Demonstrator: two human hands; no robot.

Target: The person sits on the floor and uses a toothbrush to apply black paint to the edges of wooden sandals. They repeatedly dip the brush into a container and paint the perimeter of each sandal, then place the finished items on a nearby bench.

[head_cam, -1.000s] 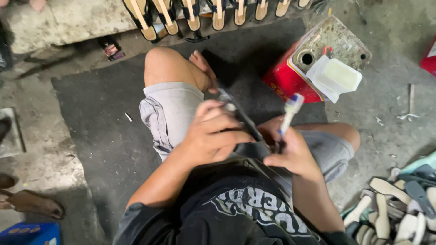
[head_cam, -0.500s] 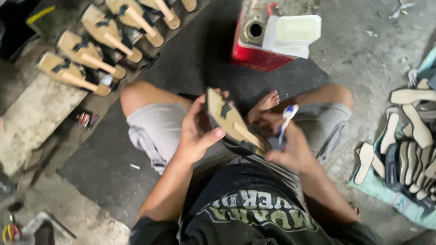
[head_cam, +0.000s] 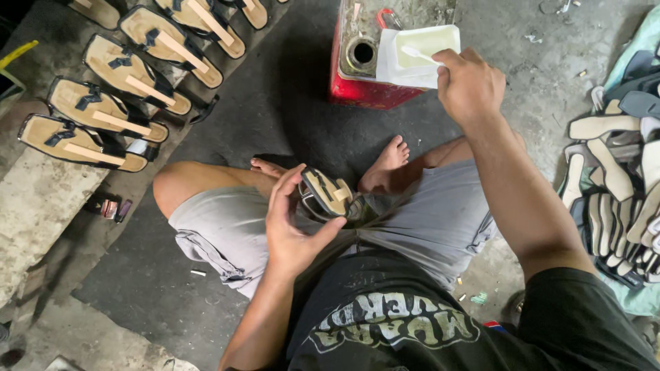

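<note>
I sit cross-legged on a dark floor mat [head_cam: 289,110]. My left hand [head_cam: 292,223] holds a tan sandal sole with dark straps [head_cam: 326,194] over my lap, tilted, its inner side facing up. My right hand [head_cam: 467,82] reaches forward and grips a white brush handle [head_cam: 421,53], whose tip dips into a white plastic tub of pale glue [head_cam: 418,51]. The tub rests on top of a red metal can [head_cam: 364,65] with a round opening.
A row of several tan sandals with wooden sticks laid on them [head_cam: 124,89] lines a concrete ledge at the upper left. A heap of loose pale and dark sole pieces [head_cam: 619,178] lies on cloth at the right. My bare feet [head_cam: 388,165] rest ahead of my lap.
My right hand left my lap and stretched forward with the brush to the glue tub. My left hand kept the sandal and tilted it lower. The view shifted left.
</note>
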